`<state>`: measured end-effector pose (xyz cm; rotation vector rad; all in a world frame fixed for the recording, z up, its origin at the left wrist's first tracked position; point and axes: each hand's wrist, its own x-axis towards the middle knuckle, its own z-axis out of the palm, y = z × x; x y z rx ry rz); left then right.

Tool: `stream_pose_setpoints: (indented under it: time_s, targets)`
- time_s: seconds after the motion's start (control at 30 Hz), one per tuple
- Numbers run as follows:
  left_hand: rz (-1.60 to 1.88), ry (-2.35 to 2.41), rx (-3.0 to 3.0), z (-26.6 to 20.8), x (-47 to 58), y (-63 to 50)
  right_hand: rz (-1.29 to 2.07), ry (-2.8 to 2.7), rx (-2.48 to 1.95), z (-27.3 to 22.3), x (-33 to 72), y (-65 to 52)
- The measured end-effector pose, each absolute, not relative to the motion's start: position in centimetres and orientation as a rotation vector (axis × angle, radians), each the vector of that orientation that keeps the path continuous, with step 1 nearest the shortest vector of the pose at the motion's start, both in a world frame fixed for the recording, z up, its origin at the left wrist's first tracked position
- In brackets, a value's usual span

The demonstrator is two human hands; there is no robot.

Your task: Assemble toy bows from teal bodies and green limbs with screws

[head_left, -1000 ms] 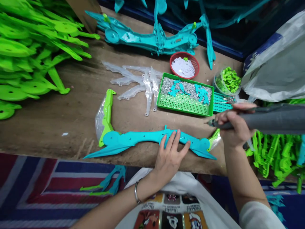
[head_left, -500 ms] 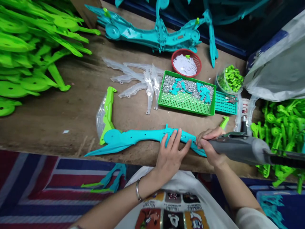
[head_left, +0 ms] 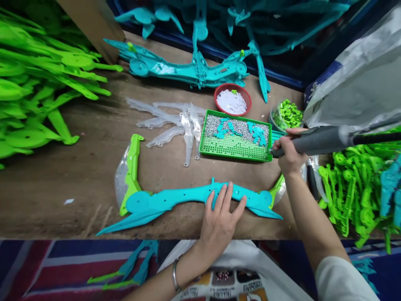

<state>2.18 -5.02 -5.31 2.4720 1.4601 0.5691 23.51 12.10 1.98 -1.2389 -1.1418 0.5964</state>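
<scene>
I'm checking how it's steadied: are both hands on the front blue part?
No, only the left hand rests on the front blue part; the right hand holds the grey tool away from it.

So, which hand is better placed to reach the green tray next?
Probably the right hand: it holds the gray tool beside the tray, while the left hand rests on the blue part.

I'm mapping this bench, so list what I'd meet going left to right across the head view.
Left-hand green pile → clear plastic pieces → red basket → right hand → right-hand green pile.
</scene>
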Motion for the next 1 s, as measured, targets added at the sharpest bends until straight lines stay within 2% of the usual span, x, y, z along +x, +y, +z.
stream_pose_setpoints:
  time_s: [0.57,0.77,0.9,1.0]
  targets:
    - [0.595,1.450,2.478,-5.5,2.1,-5.0,0.534,-1.129,-1.234,-0.6,23.6,14.6]
    - [0.561,1.455,2.451,-4.8,2.2,-4.9,0.554,-1.104,-1.125,2.7,23.5,11.3]
    - [0.570,1.450,2.450,-4.8,2.3,-4.9,0.719,-1.103,-1.056,5.2,23.4,5.3]
    - [0.546,1.443,2.451,-4.8,2.2,-4.9,0.835,-1.117,-1.043,5.1,23.4,1.3]
